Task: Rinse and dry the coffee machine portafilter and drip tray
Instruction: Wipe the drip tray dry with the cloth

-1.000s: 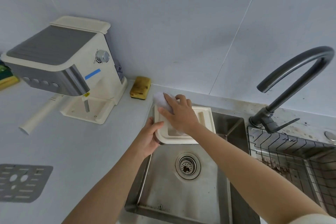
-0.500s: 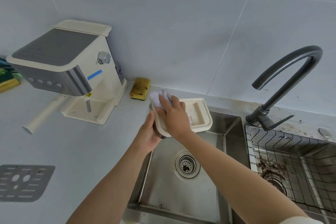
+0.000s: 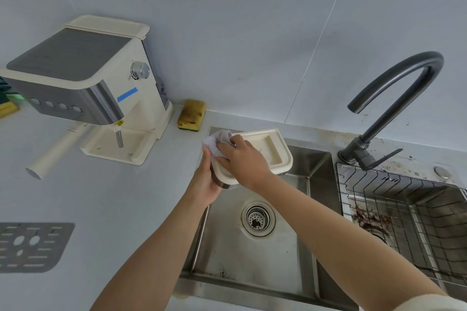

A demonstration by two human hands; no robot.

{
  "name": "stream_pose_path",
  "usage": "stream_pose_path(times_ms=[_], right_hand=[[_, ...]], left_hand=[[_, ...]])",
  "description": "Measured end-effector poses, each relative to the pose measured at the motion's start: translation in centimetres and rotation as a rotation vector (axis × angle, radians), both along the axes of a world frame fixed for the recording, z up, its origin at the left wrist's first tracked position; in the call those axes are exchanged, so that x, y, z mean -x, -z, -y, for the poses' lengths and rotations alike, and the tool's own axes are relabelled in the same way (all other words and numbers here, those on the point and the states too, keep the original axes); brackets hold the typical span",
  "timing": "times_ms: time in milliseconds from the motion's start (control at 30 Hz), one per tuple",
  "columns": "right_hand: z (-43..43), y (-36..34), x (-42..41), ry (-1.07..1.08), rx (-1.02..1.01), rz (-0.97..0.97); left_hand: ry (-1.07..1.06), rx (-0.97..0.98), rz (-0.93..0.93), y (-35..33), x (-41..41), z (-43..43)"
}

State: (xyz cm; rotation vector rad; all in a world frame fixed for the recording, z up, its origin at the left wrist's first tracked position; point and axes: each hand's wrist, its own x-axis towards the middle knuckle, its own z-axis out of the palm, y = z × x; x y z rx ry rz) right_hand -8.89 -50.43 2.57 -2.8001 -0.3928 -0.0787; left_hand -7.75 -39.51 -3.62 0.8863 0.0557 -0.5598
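The drip tray (image 3: 265, 149) is a cream plastic tray with rounded corners and a rectangular recess inside. It is held tilted above the back left corner of the sink (image 3: 252, 255). Its metal grate (image 3: 32, 246), grey with slots and round holes, lies flat on the surface at the far left, well apart from the tray.

Soft, even, bluish daylight with faint shadows; sharp focus centrally, wide-angle bending at the edges.
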Motion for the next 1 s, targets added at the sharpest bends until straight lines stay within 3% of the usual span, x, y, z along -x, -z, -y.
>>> stream_pose_path(times_ms=[133,467,733,1000], right_hand=[[0.5,0.4,0.6,0.017,0.004,-0.082],[2.1,0.4,1.4,-0.154,-0.017,-0.234],[4.2,0.9,2.5,-0.207,-0.005,-0.247],[7.7,2.1,3.0,-0.178,0.061,-0.255]], left_hand=[[0.005,0.007,0.065,0.4,-0.3,-0.2],[0.03,0.058,-0.016,1.1,-0.7,-0.8],[-0.087,-0.067,-0.125,2.1,-1.1,-1.5],[-0.029,-0.185,-0.041,1.7,-1.2,-2.0]])
